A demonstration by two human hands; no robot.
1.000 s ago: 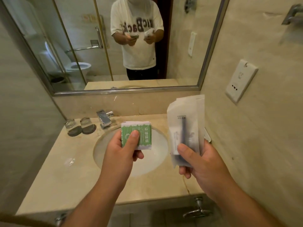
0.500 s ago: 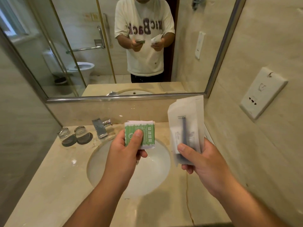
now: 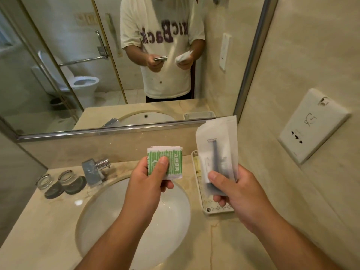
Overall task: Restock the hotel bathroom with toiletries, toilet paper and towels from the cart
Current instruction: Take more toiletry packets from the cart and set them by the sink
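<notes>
My left hand [image 3: 145, 184] grips a small stack of green-and-white striped toiletry packets [image 3: 173, 162] above the far edge of the white sink basin [image 3: 116, 215]. My right hand [image 3: 236, 191] holds upright a few white translucent sachets [image 3: 218, 149], a dark toothbrush showing through the front one. Below and behind these sachets a white rectangular amenity tray [image 3: 209, 210] lies on the beige marble counter [image 3: 42, 227], against the right wall. Part of the tray is hidden by my right hand and the sachets.
A chrome faucet [image 3: 95, 171] stands behind the basin, with two upturned glasses on dark coasters [image 3: 62, 183] to its left. A large mirror [image 3: 97, 65] covers the back wall. A white socket plate [image 3: 313, 125] sits on the right wall.
My view has moved closer to the counter and tilted down, so the amenity tray now shows at the right. Both hands keep their packets and have shifted slightly toward the tray.
</notes>
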